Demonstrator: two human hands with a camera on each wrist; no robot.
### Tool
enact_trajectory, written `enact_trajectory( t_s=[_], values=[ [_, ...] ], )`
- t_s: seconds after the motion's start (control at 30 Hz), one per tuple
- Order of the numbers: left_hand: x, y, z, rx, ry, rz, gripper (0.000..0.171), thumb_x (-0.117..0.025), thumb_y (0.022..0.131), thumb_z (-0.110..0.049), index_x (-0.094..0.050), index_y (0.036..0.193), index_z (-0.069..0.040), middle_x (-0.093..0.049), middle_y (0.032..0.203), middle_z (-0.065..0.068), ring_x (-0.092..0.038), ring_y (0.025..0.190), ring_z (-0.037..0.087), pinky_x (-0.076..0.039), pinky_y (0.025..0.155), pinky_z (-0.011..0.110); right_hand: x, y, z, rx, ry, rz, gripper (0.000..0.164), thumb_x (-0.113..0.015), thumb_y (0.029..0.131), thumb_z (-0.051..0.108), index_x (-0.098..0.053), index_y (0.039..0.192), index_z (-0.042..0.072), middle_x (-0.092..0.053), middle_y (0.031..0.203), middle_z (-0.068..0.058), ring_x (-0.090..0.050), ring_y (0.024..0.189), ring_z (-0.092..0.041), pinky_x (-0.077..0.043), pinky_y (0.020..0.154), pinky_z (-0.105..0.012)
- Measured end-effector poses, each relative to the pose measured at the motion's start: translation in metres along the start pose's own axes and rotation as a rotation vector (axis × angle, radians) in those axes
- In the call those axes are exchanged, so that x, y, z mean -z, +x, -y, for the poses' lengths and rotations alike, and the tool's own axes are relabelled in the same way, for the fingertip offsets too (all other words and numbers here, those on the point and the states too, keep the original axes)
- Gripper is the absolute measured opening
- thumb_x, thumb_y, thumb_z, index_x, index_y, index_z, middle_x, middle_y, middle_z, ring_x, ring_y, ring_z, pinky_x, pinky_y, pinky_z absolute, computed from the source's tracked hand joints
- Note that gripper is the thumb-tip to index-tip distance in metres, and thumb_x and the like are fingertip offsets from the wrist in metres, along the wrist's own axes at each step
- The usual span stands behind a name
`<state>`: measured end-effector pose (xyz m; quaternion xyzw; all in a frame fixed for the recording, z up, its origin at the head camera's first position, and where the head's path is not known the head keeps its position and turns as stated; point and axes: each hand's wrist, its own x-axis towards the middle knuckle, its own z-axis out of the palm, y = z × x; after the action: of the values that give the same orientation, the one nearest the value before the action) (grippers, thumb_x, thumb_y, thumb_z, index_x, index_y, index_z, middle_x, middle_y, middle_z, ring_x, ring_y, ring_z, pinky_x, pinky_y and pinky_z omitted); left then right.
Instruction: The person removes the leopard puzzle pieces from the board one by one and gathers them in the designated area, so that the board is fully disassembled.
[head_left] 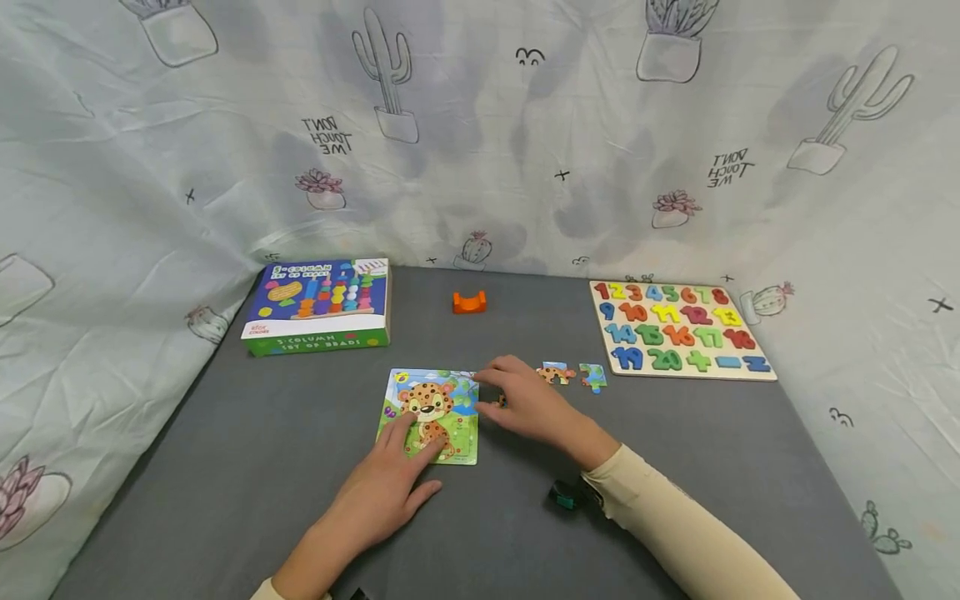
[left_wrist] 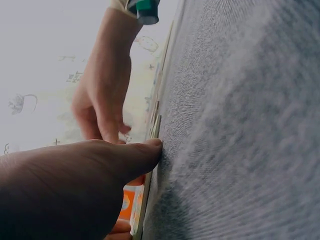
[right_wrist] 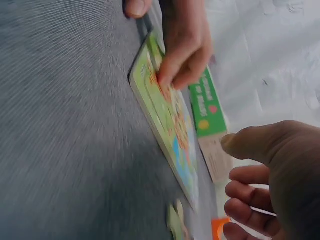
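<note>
A square jigsaw puzzle (head_left: 463, 442) with a spotted leopard cub on it lies flat on the grey table. My left hand (head_left: 384, 487) rests on its lower part, fingers spread over the picture and the thumb off to the side. At the puzzle's upper right edge hovers my right hand (head_left: 528, 402). In the right wrist view, that hand's fingers (right_wrist: 247, 207) are loosely bent, with nothing seen between them and the thumb. Two loose puzzle pieces, a spotted one (head_left: 556, 373) and a blue-green one (head_left: 593, 377), lie to the right. Another piece (head_left: 502, 401) is partly hidden beneath the right hand.
A boxed bead-column toy (head_left: 318, 304) stands at the back left. Behind the puzzle sits a small orange block (head_left: 469, 302). A number board (head_left: 684, 329) lies at the back right. Patterned cloth (head_left: 465, 167) hangs around the table (head_left: 247, 475).
</note>
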<state>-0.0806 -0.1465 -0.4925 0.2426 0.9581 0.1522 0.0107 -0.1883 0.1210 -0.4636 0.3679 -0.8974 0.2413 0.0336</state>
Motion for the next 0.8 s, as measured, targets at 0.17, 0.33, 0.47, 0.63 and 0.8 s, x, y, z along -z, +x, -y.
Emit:
enact_trajectory(
  t_s=[0.17, 0.33, 0.47, 0.63, 0.8],
  values=[
    [0.001, -0.002, 0.0, 0.024, -0.031, -0.019, 0.048, -0.079, 0.102, -0.041, -0.071, 0.145, -0.021, -0.037, 0.156, 0.029, -0.035, 0.145, 0.051, -0.057, 0.1, 0.056, -0.017, 0.022, 0.015, 0.054, -0.022, 0.066, 0.041, -0.081, 0.102, 0.028, -0.075, 0.135, 0.005, -0.068, 0.125, -0.007, -0.062, 0.118, -0.024, -0.055, 0.1, -0.042],
    [0.005, -0.002, 0.002, -0.004, 0.038, -0.035, 0.048, -0.081, 0.1, -0.042, -0.072, 0.143, -0.022, -0.043, 0.152, 0.027, -0.042, 0.141, 0.048, -0.054, 0.104, 0.057, -0.031, 0.037, 0.026, 0.041, -0.056, 0.129, 0.039, -0.076, 0.104, 0.029, -0.074, 0.136, 0.007, -0.067, 0.126, -0.006, -0.061, 0.117, -0.023, -0.054, 0.1, -0.038],
    [0.008, -0.004, 0.0, -0.005, 0.084, -0.008, 0.056, -0.081, 0.1, -0.042, -0.067, 0.151, -0.024, -0.046, 0.155, 0.028, -0.046, 0.144, 0.049, -0.045, 0.114, 0.06, -0.036, 0.04, 0.028, 0.018, -0.077, 0.165, 0.04, -0.073, 0.106, 0.029, -0.072, 0.139, 0.008, -0.065, 0.122, -0.006, -0.059, 0.113, -0.022, -0.054, 0.095, -0.037],
    [0.009, -0.008, -0.005, 0.025, 0.108, 0.034, 0.064, -0.079, 0.101, -0.046, -0.06, 0.158, -0.026, -0.044, 0.161, 0.03, -0.042, 0.149, 0.051, -0.045, 0.115, 0.061, -0.04, 0.04, 0.03, 0.012, -0.108, 0.163, 0.037, -0.072, 0.106, 0.028, -0.075, 0.136, 0.008, -0.064, 0.117, -0.005, -0.058, 0.106, -0.02, -0.054, 0.088, -0.035],
    [0.007, -0.009, -0.007, 0.026, 0.141, 0.018, 0.063, -0.077, 0.101, -0.049, -0.06, 0.158, -0.029, -0.042, 0.164, 0.027, -0.044, 0.146, 0.047, -0.049, 0.111, 0.059, -0.041, 0.041, 0.03, -0.005, -0.092, 0.139, 0.033, -0.071, 0.105, 0.025, -0.075, 0.133, 0.008, -0.064, 0.115, -0.005, -0.058, 0.1, -0.019, -0.054, 0.085, -0.035]
  ],
)
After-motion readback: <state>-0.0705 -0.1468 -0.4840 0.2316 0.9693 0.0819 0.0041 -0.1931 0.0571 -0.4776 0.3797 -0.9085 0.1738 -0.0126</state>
